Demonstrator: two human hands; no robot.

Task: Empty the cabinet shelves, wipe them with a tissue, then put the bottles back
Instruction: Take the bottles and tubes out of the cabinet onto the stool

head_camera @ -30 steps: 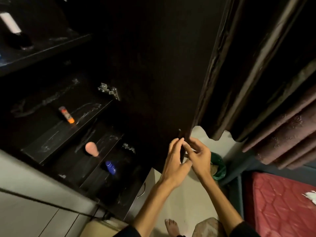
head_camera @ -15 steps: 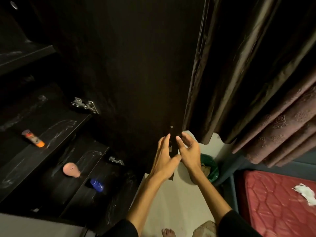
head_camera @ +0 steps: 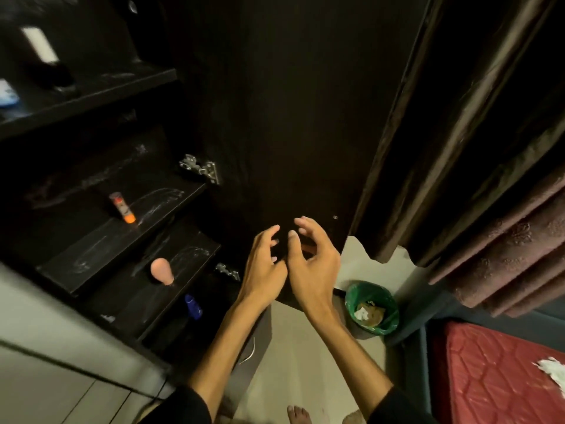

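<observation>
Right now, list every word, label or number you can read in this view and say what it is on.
No text can be read.
Orange-capped tube: a printed label, too blurred to read.
Blue bottle: no lettering visible.
White-labelled dark bottle: label looks blank or washed out.

this was a home, most likely a bedroom. a tall dark wooden cabinet point(head_camera: 290, 117) stood open, its shelves point(head_camera: 122, 234) holding small toiletries: an orange-capped tube point(head_camera: 122, 208), a pink bottle point(head_camera: 162, 270) and a blue bottle point(head_camera: 193, 306). heavy brown curtains point(head_camera: 489, 179) hung beside the cabinet door. a red quilted mattress point(head_camera: 489, 377) lay low at the right with a crumpled white tissue point(head_camera: 553, 370) on it. a small bin lined with a green bag point(head_camera: 371, 307) sat on the pale tiled floor point(head_camera: 305, 362), and a bare foot point(head_camera: 298, 416) showed at the bottom edge.
</observation>
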